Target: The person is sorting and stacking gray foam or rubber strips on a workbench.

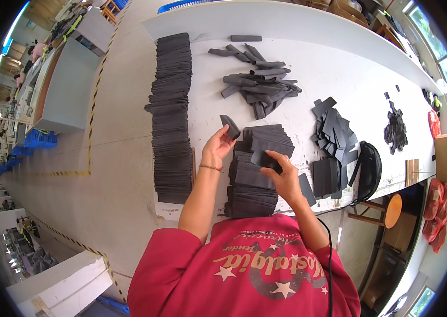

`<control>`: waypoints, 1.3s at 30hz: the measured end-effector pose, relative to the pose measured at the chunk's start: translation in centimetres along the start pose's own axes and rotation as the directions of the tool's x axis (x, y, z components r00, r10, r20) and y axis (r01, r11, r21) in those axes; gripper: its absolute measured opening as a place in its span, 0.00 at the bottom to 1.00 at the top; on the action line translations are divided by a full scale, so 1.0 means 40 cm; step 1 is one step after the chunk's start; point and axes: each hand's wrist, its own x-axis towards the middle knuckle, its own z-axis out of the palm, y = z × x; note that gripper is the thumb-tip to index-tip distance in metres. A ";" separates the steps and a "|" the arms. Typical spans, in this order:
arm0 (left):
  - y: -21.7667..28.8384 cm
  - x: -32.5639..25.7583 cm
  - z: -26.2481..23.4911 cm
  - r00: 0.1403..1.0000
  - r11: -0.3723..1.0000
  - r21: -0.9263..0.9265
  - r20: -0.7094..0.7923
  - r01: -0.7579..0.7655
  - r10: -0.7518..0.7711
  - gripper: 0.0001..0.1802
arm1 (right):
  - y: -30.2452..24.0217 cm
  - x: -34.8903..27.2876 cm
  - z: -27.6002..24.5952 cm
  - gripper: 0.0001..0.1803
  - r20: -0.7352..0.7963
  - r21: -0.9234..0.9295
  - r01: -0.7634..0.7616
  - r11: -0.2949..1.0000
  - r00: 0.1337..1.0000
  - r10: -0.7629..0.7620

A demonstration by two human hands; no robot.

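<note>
My left hand point(217, 149) pinches a small dark grey fabric piece point(230, 126), lifted just above the white table point(339, 79). My right hand point(285, 177) grips another dark grey piece point(264, 158) over a stack of dark fabric pieces point(255, 174) right in front of me. Both hands hover over that stack, about a hand's width apart.
A long row of stacked dark pieces point(171, 116) runs along the table's left edge. A loose heap of folded strips point(260, 84) lies farther away, flat pieces point(333, 129) to the right, small scraps point(395, 131) beyond. A black curved object point(370, 170) sits near the right edge, above a round stool point(392, 210).
</note>
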 end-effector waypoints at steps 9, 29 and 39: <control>-0.032 -0.156 0.117 0.956 0.991 0.070 0.278 -0.117 0.094 0.20 | -0.013 0.027 -0.028 0.22 -0.144 -0.285 0.274 0.919 0.935 -0.323; -0.078 -0.221 0.191 0.951 0.951 0.258 0.294 -0.173 0.093 0.13 | -0.038 0.041 -0.048 0.16 -0.154 -0.586 0.364 0.724 0.827 -0.540; -0.089 -0.249 0.206 0.953 0.934 0.266 0.252 -0.238 0.171 0.17 | -0.044 0.046 -0.046 0.17 -0.174 -0.652 0.350 0.673 0.795 -0.581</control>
